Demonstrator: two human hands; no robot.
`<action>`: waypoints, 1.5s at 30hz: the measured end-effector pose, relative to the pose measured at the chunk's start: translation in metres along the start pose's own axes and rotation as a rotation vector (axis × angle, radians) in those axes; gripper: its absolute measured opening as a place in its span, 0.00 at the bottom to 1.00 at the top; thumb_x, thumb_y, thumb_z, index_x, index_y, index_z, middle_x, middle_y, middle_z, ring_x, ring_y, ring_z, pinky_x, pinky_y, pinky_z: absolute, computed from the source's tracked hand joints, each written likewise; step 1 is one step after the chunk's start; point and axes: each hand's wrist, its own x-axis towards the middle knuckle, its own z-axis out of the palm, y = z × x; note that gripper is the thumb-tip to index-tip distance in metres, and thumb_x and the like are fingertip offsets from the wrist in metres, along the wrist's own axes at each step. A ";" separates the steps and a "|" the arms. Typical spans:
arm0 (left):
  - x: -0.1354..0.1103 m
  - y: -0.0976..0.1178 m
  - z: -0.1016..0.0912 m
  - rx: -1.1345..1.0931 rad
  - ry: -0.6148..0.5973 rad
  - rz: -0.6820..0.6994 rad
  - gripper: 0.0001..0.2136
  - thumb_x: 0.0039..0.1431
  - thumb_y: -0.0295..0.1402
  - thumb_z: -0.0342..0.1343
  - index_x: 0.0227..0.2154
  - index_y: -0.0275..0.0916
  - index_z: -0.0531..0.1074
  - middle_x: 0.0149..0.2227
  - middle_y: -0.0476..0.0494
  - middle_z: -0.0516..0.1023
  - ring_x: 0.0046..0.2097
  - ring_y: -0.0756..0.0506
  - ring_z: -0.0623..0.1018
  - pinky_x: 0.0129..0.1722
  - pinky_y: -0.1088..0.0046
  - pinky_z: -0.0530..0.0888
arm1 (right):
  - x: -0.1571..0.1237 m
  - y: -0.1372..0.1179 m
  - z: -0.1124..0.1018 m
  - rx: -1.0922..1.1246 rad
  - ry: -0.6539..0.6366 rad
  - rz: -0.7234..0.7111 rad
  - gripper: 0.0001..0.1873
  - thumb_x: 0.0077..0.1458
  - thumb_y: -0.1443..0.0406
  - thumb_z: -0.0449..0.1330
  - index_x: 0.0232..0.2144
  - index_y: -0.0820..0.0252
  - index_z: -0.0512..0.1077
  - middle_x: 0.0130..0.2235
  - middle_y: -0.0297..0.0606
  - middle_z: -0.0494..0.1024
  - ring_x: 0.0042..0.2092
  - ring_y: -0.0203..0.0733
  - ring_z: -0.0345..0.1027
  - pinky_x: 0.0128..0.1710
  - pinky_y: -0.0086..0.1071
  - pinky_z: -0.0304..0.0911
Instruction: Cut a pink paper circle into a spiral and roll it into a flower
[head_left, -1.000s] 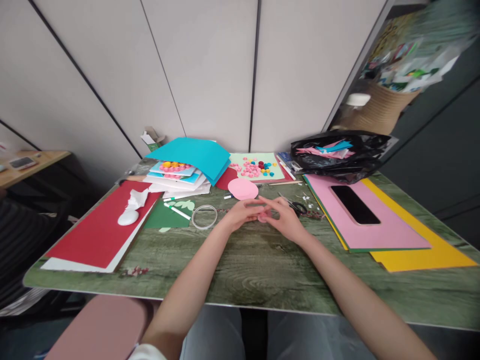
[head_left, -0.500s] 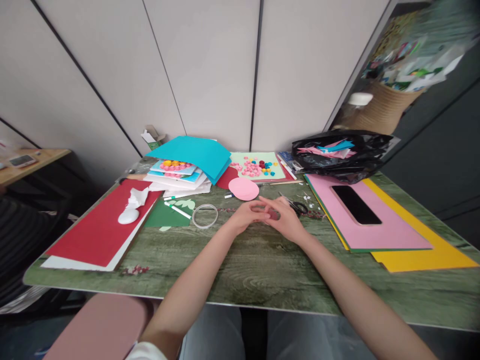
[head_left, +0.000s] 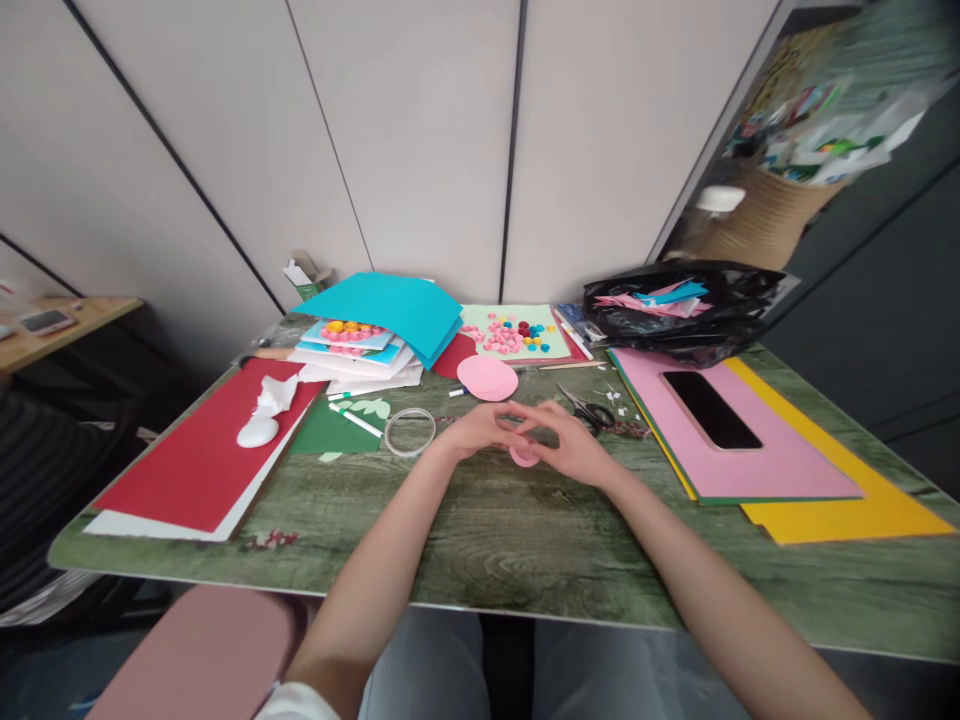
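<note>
Over the middle of the table, my left hand [head_left: 484,428] and my right hand [head_left: 574,447] meet at the fingertips. Both are closed on a small pink paper piece [head_left: 524,456], its rounded lower edge showing below the fingers; the rest is hidden. Just beyond them lies a larger pink paper circle [head_left: 487,379]. Black-handled scissors [head_left: 592,410] rest to the right of my right hand, with white paper scraps [head_left: 622,404] beside them. A roll of tape [head_left: 409,433] lies left of my left hand.
Red sheets [head_left: 217,440] and a green sheet with markers [head_left: 319,432] are at left. Blue card [head_left: 375,305] covers a paper stack. Coloured paper balls [head_left: 510,337] sit on a pale sheet. A phone [head_left: 711,410] lies on pink paper [head_left: 780,475], near a black bag [head_left: 675,335].
The small pink paper piece has come down below my fingers and shows more. My left hand has shifted slightly left, and my right fingers have drawn down off the scissors' view.
</note>
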 end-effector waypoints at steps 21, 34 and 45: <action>0.008 -0.004 0.023 -0.368 0.237 0.060 0.25 0.37 0.27 0.68 0.43 0.35 0.72 0.34 0.42 0.79 0.32 0.51 0.77 0.36 0.73 0.70 | 0.000 0.003 0.004 -0.127 0.314 0.021 0.29 0.52 0.67 0.58 0.56 0.49 0.60 0.38 0.34 0.78 0.43 0.46 0.62 0.47 0.44 0.59; -0.001 0.004 0.005 -0.155 0.023 -0.013 0.26 0.36 0.27 0.68 0.42 0.33 0.70 0.32 0.39 0.79 0.34 0.45 0.79 0.37 0.67 0.72 | -0.001 0.002 0.004 -0.084 0.093 0.029 0.32 0.51 0.67 0.60 0.58 0.46 0.58 0.41 0.35 0.78 0.45 0.47 0.63 0.47 0.45 0.59; 0.005 -0.004 0.009 -0.224 0.132 -0.009 0.26 0.40 0.28 0.67 0.46 0.36 0.70 0.35 0.41 0.79 0.33 0.49 0.78 0.40 0.69 0.70 | 0.001 0.005 0.004 -0.101 0.234 0.056 0.31 0.50 0.67 0.61 0.56 0.49 0.61 0.37 0.33 0.78 0.42 0.46 0.62 0.47 0.44 0.58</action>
